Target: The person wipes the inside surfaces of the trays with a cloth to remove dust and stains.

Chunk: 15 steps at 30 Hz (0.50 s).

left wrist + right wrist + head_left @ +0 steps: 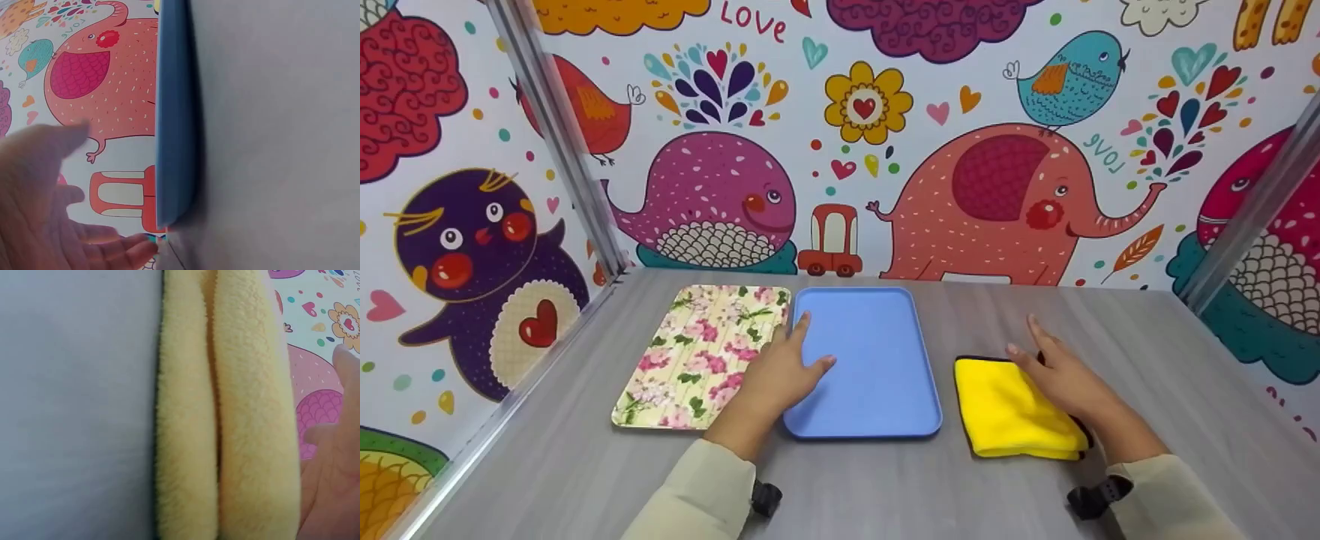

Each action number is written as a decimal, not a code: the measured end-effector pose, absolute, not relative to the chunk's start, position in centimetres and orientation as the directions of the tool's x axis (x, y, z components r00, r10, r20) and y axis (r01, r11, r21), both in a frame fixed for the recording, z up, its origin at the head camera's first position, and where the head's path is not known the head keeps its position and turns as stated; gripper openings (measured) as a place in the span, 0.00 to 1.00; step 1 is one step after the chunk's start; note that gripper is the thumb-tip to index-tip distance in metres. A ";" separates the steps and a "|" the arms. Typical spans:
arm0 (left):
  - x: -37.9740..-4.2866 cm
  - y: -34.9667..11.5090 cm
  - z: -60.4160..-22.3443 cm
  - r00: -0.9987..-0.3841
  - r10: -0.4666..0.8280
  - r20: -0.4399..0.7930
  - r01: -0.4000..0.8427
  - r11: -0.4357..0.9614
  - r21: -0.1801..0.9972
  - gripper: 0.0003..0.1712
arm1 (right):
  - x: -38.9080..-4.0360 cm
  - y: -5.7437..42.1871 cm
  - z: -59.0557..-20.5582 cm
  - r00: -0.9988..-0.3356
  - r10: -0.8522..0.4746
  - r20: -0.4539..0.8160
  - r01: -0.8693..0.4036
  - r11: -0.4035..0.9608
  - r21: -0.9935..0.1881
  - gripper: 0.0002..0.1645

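Observation:
A plain blue tray (874,352) lies on the table in the middle of the head view. My left hand (781,371) hovers over its left side, fingers extended and thumb spread, holding nothing. The left wrist view shows this hand (50,208) beside the tray's blue rim (175,112). To the right lies a folded yellow cloth (1005,416) with dark edging. Over its upper right part is my right hand (1065,379), fingers straight, nothing gripped. Thick folded layers of the cloth (253,410) fill the right wrist view, with the hand (337,467) behind them.
A flower-patterned tray (682,360) lies left of the blue one, close alongside it and partly covered by my left hand and forearm. The grey table (877,487) meets cartoon-printed wall panels (847,180) at the back and sides, with metal posts (562,142) at the corners.

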<state>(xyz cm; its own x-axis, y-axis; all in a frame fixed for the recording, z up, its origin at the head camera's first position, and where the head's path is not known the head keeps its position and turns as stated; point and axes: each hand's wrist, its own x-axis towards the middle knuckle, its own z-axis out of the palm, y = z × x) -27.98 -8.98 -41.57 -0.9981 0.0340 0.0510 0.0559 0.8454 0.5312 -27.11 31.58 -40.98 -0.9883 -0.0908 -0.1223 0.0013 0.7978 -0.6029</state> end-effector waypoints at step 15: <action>-27.4 -9.7 -41.1 -0.995 -0.029 -0.094 -0.074 0.847 0.526 0.24 | -26.8 34.6 -41.8 -0.956 0.037 -0.293 0.211 0.777 -0.592 0.64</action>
<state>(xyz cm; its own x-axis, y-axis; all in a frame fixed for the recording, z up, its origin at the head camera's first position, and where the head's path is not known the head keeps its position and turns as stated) -27.44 -9.69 -41.13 -0.9951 -0.0289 -0.0942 -0.0744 0.8470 0.5263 -26.80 34.62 -41.83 -0.9556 0.0367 -0.2925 0.2112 0.7774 -0.5925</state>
